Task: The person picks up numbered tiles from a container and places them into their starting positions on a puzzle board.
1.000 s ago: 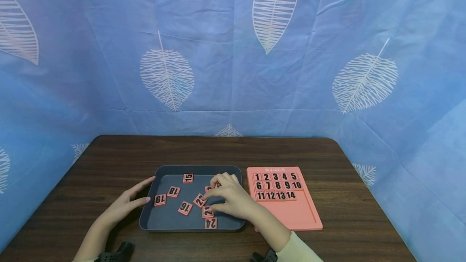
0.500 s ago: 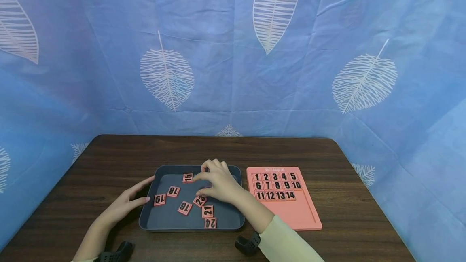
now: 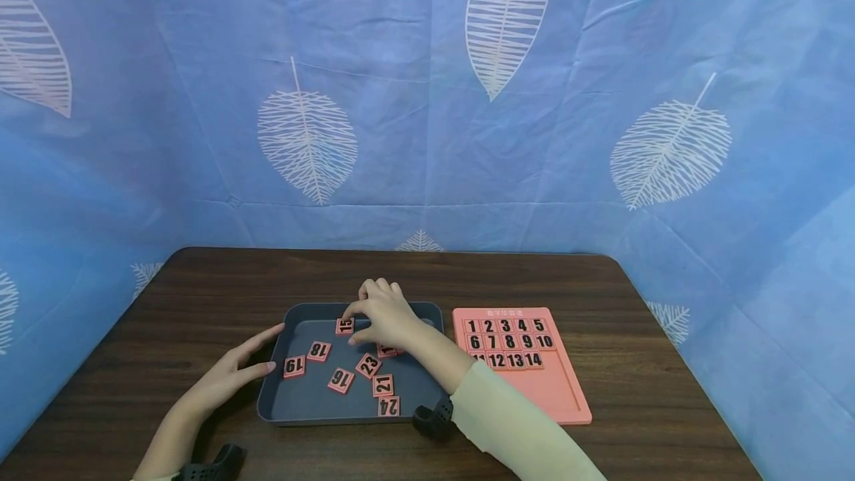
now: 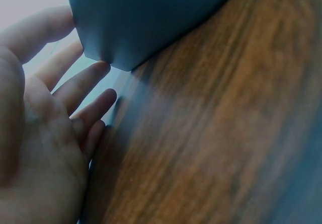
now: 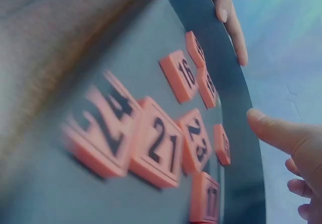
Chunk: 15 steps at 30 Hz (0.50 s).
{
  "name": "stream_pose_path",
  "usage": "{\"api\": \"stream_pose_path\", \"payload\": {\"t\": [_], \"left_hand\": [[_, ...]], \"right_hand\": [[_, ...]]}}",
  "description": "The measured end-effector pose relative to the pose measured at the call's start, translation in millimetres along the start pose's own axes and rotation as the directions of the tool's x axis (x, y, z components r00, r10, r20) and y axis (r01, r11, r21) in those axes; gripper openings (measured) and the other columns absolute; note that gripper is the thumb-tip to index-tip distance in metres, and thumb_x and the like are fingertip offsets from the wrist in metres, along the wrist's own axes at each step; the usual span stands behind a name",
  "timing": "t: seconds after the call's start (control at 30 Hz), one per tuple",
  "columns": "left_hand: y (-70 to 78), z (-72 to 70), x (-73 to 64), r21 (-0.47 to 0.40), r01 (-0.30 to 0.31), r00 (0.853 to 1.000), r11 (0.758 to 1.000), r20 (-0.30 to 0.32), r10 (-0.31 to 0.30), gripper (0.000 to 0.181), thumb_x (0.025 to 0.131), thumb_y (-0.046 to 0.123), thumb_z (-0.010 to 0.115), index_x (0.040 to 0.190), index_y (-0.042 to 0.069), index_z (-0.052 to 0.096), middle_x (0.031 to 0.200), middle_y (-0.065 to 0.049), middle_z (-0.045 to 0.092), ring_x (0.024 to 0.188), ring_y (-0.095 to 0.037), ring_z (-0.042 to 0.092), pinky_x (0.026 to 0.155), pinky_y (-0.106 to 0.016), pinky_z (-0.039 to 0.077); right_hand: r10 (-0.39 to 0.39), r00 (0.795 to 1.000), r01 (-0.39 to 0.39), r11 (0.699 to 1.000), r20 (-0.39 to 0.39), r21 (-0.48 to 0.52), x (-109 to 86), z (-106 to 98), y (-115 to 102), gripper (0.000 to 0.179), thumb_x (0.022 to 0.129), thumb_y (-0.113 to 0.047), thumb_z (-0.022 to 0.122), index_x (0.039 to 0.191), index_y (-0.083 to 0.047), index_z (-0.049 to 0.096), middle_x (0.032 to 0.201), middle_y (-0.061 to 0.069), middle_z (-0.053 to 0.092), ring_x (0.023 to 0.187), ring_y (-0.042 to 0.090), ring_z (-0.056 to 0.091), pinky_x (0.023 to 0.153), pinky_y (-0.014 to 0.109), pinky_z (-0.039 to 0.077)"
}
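We've got the right hand (image 3: 387,318) with thumb and forefinger parted at tile 15 (image 3: 344,326) — can't tell whether they touch it. That tile lies in the dark grey tray (image 3: 310,408), near its far wall. Our left hand (image 3: 227,375) is spread, thumb and forefinger touching the tray's left rim. Also in there: tile 18 (image 3: 318,351), tile 19 (image 3: 294,367), tile 16 (image 3: 341,381), tile 23 (image 3: 368,366), tile 21 (image 3: 383,385), tile 24 (image 3: 389,407) and tile 17 (image 5: 205,196). Just right of the tray — the pink number board (image 3: 554,388) holding tiles 1 to 14 (image 3: 510,342), all on a dark wood-grain surface (image 3: 568,280).
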<state>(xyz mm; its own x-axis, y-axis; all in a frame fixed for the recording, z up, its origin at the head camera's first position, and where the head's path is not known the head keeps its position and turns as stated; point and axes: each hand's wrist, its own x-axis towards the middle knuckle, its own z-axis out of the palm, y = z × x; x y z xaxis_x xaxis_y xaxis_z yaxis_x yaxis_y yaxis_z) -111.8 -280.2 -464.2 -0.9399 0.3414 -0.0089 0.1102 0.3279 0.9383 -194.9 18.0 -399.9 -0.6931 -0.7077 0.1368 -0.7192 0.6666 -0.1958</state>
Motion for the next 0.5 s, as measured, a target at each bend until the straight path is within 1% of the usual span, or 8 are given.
{"api": "stream_pose_path", "payload": {"t": [0.1,0.2,0.37,0.43,0.5], "left_hand": [[0.9,0.0,-0.2,-0.002,0.002,1.000,1.000,0.001,-0.002,0.060,0.099,0.016,0.054,0.152,0.007,0.027,0.154,-0.023,0.019,0.137,-0.049,0.014,0.098,-0.069,0.026],[1.6,-0.1,-0.3,-0.006,0.005,1.000,1.000,0.003,-0.005,0.060,0.099,0.016,0.054,0.152,0.007,0.026,0.154,-0.023,0.019,0.137,-0.049,0.015,0.098,-0.067,0.029],[1.2,-0.1,0.1,-0.018,0.012,1.000,1.000,0.014,-0.011,0.061,0.099,0.016,0.053,0.152,0.007,0.025,0.154,-0.023,0.018,0.137,-0.049,0.017,0.097,-0.059,0.035],[0.8,-0.1,0.0,-0.022,0.016,1.000,1.000,0.016,-0.015,0.061,0.099,0.016,0.053,0.152,0.007,0.025,0.154,-0.023,0.018,0.137,-0.049,0.017,0.096,-0.058,0.036],[0.5,-0.2,-0.3,-0.021,0.019,1.000,1.000,0.012,-0.019,0.061,0.099,0.016,0.053,0.152,0.007,0.025,0.154,-0.023,0.018,0.137,-0.049,0.016,0.096,-0.059,0.036]], "right_hand": [[0.020,1.000,-0.020,1.000,0.021,0.004,5.6,-2,0,0.038,0.076,-0.047,0.077,0.111,-0.033,0.072,0.101,-0.006,0.042,0.089,0.014,0.033,0.075,0.032,0.025],[0.040,0.998,-0.039,0.999,0.050,-0.019,10.4,-1,1,0.038,0.076,-0.049,0.076,0.112,-0.034,0.072,0.103,-0.005,0.043,0.092,0.014,0.034,0.077,0.032,0.025],[0.086,0.992,-0.080,0.994,0.095,-0.070,15.0,8,4,0.039,0.077,-0.051,0.074,0.114,-0.036,0.071,0.106,-0.005,0.044,0.093,0.014,0.034,0.077,0.031,0.025],[0.102,0.989,-0.094,0.992,0.102,-0.081,15.9,11,6,0.040,0.077,-0.052,0.074,0.114,-0.037,0.070,0.107,-0.005,0.044,0.093,0.014,0.033,0.078,0.031,0.025],[0.111,0.989,-0.103,0.991,0.101,-0.081,16.6,14,7,0.039,0.077,-0.052,0.074,0.113,-0.037,0.071,0.107,-0.005,0.045,0.093,0.014,0.033,0.078,0.031,0.025]]}}
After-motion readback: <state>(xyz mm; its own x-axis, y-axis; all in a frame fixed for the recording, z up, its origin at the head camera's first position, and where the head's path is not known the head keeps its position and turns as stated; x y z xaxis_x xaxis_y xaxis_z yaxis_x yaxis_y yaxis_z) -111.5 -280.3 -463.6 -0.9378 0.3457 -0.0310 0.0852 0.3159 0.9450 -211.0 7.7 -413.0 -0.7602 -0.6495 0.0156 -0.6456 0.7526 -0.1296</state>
